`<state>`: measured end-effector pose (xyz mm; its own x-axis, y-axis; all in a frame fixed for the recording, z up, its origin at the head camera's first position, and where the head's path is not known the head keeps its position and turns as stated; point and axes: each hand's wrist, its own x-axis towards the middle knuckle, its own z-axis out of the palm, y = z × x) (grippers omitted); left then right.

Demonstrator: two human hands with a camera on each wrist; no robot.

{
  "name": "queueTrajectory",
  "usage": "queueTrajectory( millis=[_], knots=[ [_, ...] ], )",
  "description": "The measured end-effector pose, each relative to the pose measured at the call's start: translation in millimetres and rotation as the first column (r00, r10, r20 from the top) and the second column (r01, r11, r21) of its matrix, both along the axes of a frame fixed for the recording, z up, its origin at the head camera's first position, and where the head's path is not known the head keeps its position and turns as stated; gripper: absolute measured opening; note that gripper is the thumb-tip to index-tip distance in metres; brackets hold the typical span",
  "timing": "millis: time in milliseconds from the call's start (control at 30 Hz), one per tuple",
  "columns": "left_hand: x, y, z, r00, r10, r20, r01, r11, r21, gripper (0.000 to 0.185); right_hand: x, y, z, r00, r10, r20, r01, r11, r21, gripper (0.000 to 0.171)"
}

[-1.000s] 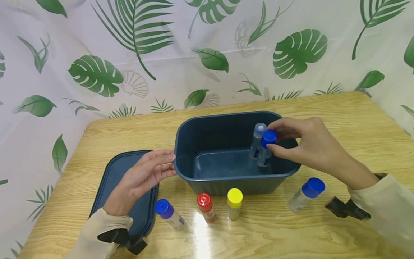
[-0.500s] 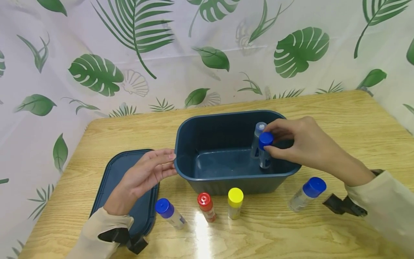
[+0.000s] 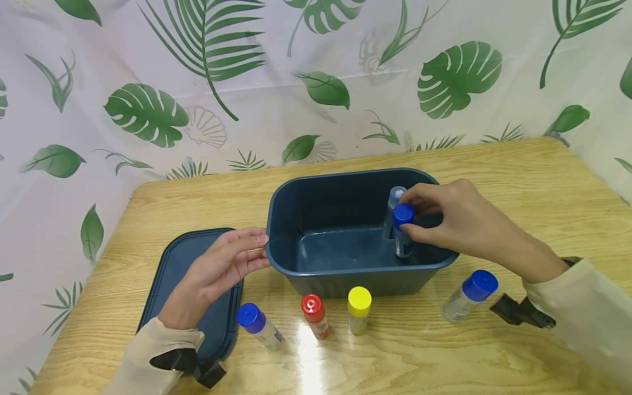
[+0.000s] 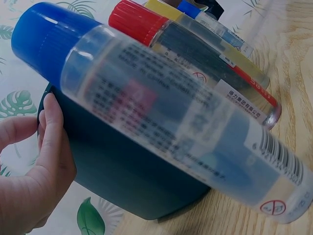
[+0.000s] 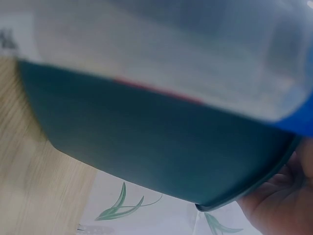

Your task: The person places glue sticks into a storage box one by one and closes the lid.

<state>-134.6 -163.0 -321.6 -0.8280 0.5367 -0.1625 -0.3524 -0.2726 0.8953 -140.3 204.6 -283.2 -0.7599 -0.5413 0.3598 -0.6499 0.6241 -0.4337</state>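
Along the lower centre of the head view four bottles lie on the table (image 3: 444, 362), the nearest blue-capped one (image 3: 259, 326) filling the left wrist view, label legible there only. Mid-frame, the left hand (image 3: 217, 271) rests flat-fingered against the bin (image 3: 345, 280). Farther back, the right hand (image 3: 456, 219) pinches the cap of a bottle (image 3: 402, 233) upright inside the bin, right end, beside another (image 3: 393, 211). It looks light, smooth plastic, probably slippery; the ridged cap is the surest hold.
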Motion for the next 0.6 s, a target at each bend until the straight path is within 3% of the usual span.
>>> queueTrajectory(
  millis=[300, 600],
  knots=[
    [-0.1, 0.1, 0.3, 1.0, -0.005, -0.009, 0.005, 1.0, -0.001, 0.017, -2.9, 0.1, -2.8, 1.0, 0.006, -0.026, -0.005, 1.0, 0.027, 0.028],
    [-1.2, 0.0, -1.4, 1.0, -0.012, -0.006, 0.013, 1.0, 0.006, 0.017, -3.1, -1.2, -2.5, 1.0, -0.008, 0.02, 0.007, 0.998, 0.057, 0.031]
  ],
)
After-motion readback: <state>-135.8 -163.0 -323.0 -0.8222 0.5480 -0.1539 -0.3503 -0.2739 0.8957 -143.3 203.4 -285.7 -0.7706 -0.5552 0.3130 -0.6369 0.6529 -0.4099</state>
